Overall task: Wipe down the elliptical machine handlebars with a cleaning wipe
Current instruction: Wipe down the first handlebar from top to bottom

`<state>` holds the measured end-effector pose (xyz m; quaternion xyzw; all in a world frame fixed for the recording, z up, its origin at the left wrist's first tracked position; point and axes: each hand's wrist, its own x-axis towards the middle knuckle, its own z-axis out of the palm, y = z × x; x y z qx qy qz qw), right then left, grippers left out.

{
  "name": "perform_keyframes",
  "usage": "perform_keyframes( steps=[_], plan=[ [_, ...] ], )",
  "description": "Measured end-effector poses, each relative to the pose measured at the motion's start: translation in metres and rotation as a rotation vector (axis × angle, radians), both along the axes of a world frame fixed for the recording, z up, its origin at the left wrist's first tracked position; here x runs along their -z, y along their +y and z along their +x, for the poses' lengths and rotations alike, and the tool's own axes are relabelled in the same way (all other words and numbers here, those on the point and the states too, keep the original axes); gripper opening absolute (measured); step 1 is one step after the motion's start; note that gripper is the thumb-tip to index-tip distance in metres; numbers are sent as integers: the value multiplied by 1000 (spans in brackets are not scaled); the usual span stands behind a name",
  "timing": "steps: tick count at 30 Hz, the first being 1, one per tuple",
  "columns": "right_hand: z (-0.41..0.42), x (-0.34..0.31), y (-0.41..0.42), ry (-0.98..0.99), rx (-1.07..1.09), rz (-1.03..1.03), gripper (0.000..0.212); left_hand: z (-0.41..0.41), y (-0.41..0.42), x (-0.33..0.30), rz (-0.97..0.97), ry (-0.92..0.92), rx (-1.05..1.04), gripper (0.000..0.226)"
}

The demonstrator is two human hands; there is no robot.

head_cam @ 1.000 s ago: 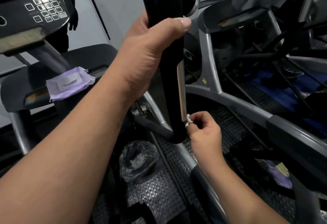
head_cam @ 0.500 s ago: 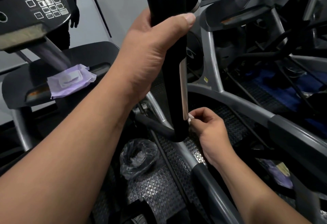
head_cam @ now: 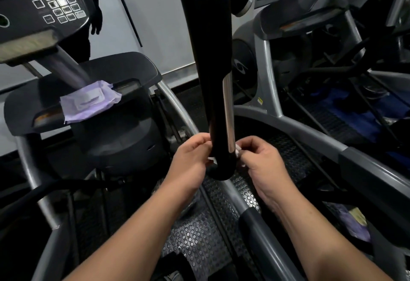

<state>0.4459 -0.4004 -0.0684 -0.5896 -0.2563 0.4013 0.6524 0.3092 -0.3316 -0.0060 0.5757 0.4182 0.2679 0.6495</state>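
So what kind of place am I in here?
Most likely a gym: an elliptical's black handlebar, a console with a keypad, a studded rubber floor and a second machine alongside.

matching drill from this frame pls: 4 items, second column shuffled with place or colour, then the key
Items:
1. wipe pack
2. handlebar
3. left hand
4. keypad

Descriptions:
A. black with a silver strip, upright in the middle
B. top left, on the console
C. purple, lying on the dark shelf under the console
D. at the bar's lower end, pinching a white wipe, opposite the right hand

Pairs: 1-C, 2-A, 3-D, 4-B
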Motion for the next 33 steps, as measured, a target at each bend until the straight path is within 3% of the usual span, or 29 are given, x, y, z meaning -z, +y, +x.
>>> perform_keyframes(
  steps=[4, 6, 18, 20, 23, 27, 33],
  plan=[
    [0, 7, 6, 98, -58, -52, 46, 5, 6, 11, -45, 37, 36, 18],
    [4, 2, 8, 152, -83, -34, 50, 8, 7, 12, -73, 25, 52, 18],
    [9, -9, 16, 2, -196, -86, 46, 1, 11, 24, -93, 48, 166, 31],
    [9, -18, 9, -143, -227, -122, 44, 0, 12, 25, -59, 75, 136, 26],
    [10, -43, -2, -532, -289, -175, 32, -7, 14, 25, 19, 108, 51, 14],
    [2, -62, -9, -383, -309, -4, 46, -12, -5, 27, 3, 105, -29, 17],
    [-10, -77, 5, -411, -184, 78, 25, -2, -14, 38, 64, 49, -178, 26]
  ],
)
